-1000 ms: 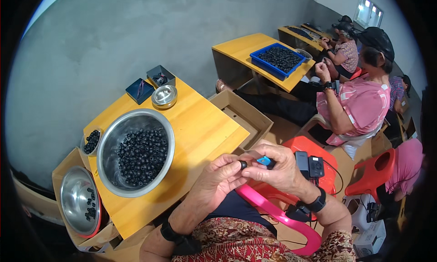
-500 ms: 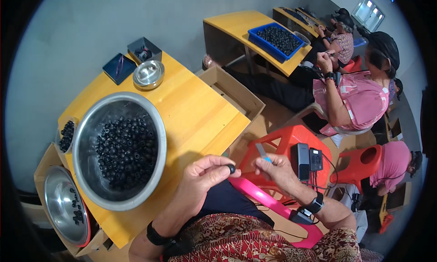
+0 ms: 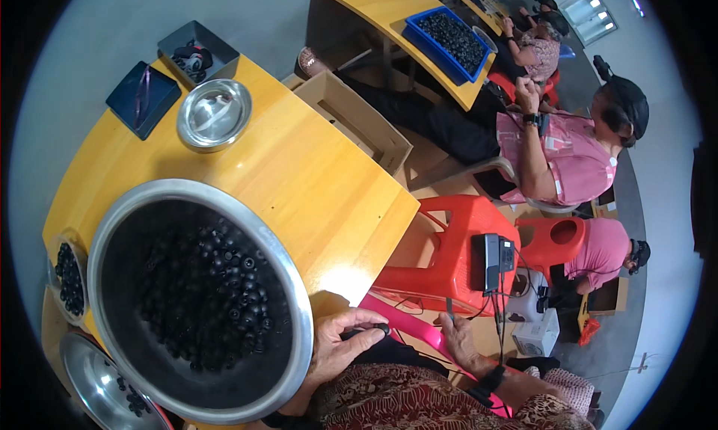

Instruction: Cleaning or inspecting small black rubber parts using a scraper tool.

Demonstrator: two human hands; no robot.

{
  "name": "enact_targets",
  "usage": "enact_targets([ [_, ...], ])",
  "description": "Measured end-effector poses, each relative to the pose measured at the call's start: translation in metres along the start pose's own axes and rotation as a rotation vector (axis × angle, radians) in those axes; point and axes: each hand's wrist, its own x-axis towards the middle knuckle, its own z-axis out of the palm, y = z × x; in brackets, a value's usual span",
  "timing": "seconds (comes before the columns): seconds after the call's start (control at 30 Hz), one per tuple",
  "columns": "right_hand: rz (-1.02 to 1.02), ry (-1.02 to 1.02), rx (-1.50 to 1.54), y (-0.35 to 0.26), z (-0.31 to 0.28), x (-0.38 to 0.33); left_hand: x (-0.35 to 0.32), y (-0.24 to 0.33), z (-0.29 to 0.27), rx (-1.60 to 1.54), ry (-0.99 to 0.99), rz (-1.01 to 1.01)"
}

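Observation:
My left hand (image 3: 336, 351) is closed, pinching a small black rounded part (image 3: 384, 328) between thumb and fingertips, just right of the big bowl. To its right, my right hand (image 3: 460, 342) is wrapped round a small knife (image 3: 449, 307) whose flat grey blade points away from me. The knife and the black part are apart. On the table's left stands a large metal bowl (image 3: 301, 295) holding many black rounded parts (image 3: 217, 292) with holes. A clear tub (image 3: 71, 280) of similar parts sits beside the bowl's left edge.
A lidded metal bowl (image 3: 215, 116), a grey box (image 3: 197, 54) and a dark blue box (image 3: 142, 101) stand on the yellow table (image 3: 299, 176). Below left is a metal basin (image 3: 105, 389). Red stools (image 3: 464, 243) bear black devices. Several people sit at the right, near a blue tray (image 3: 449, 43).
The view has shifted, so the large bowl appears bigger and lower. Both hands appear lower in the picture. The left still pinches the black part, and the right still grips the knife.

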Motion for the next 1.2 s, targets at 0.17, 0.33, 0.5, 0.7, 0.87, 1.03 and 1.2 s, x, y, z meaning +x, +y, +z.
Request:
enact_targets([
  [0.17,-0.027,0.055,0.140,0.002,0.004,-0.006,-0.003,-0.006,0.007,-0.119,0.011,0.048],
  [0.33,-0.256,0.210,0.111,-0.001,-0.007,0.006,0.006,-0.015,0.037,-0.327,0.004,-0.005],
  [0.5,-0.677,0.166,-0.074,-0.066,-0.054,-0.014,0.015,-0.024,0.073,-0.535,-0.124,-0.023],
  [0.7,-1.066,0.261,-0.066,-0.056,-0.094,-0.032,0.014,-0.031,0.112,-0.563,-0.219,-0.104],
  [0.87,-1.314,0.249,0.081,-0.046,-0.098,-0.035,0.008,-0.028,0.129,-0.540,-0.203,-0.116],
  [1.03,-1.440,0.218,0.025,-0.042,-0.093,-0.037,0.002,-0.029,0.143,-0.547,-0.154,-0.108],
  [1.2,-1.560,0.303,0.031,-0.032,-0.075,-0.036,-0.003,-0.029,0.146,-0.543,-0.154,-0.128],
])
